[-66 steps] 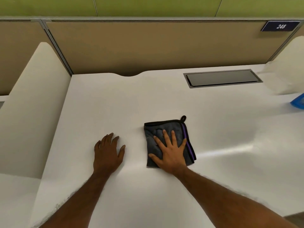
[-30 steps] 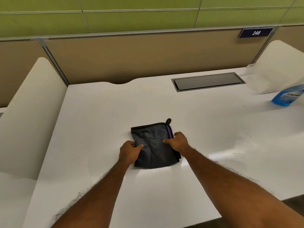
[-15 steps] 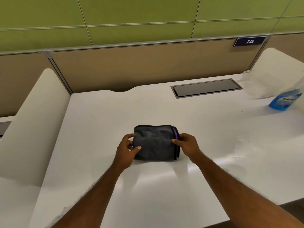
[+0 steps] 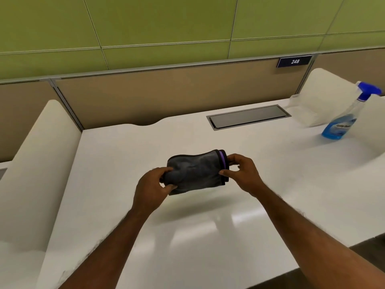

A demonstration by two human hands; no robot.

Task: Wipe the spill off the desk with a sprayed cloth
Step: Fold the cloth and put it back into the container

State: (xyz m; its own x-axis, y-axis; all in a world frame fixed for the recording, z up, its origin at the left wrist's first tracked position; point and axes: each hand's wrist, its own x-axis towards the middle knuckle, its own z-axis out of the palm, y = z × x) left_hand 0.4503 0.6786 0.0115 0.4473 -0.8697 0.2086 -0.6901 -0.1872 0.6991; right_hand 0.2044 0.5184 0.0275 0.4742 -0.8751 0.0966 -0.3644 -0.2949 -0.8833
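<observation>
Lifted off the desk [image 4: 208,236] since half a second ago: cloth [image 4: 195,172], folded, now held just above it between both hands. Left hand [image 4: 152,184] pinching the left end, right hand [image 4: 241,174] gripping the purple-edged end. No spill visible. Probably folding or readying for a spray; next, a reach right for the bottle [image 4: 343,119], standing well apart.

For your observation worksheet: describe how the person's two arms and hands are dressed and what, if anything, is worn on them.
Both forearms are bare, with no sleeves in view. The left hand and right hand wear no gloves, and no rings, watch or wristband show. Fine hair shows on the forearms.
</observation>
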